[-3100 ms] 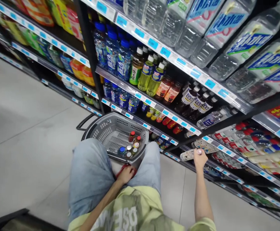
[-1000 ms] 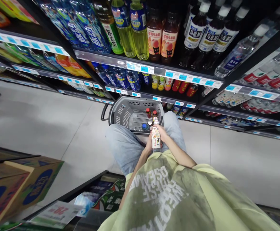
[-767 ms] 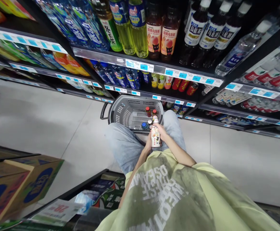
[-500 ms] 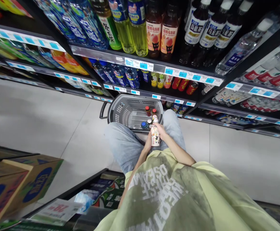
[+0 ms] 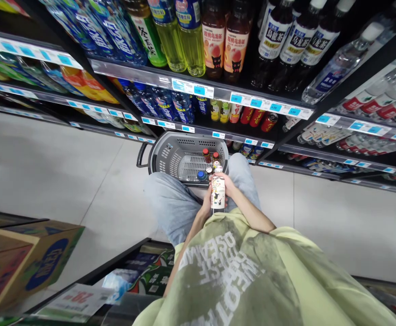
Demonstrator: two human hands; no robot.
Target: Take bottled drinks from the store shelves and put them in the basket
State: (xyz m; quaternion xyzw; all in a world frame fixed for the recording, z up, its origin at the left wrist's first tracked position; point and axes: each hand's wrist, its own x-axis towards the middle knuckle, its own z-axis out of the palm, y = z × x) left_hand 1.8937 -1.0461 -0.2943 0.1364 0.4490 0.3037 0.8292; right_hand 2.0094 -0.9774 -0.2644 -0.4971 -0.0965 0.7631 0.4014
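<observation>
Between my knees I hold a drink bottle (image 5: 218,194) with a cream label printed with dark and coloured figures. My left hand (image 5: 207,198) is closed around its left side. My right hand (image 5: 228,183) grips it from the right, near the upper part. Just beyond my hands, a grey shopping basket (image 5: 166,156) with a black handle rests against the lower shelf. Inside its right end stand several bottles, among them a blue-capped bottle (image 5: 201,175) and two red-capped ones, the farther red-capped bottle (image 5: 206,155) and another beside it.
Drink shelves (image 5: 143,74) with price tags run across the front, carrying rows of bottles and cans. Behind me on the left are cardboard boxes (image 5: 38,258) and a low display with a price sign (image 5: 77,301). Pale floor tiles (image 5: 99,167) lie between.
The bottle has turned in my hands, so a different side of its label faces up. The view has shifted slightly; the basket and its bottles stay in place.
</observation>
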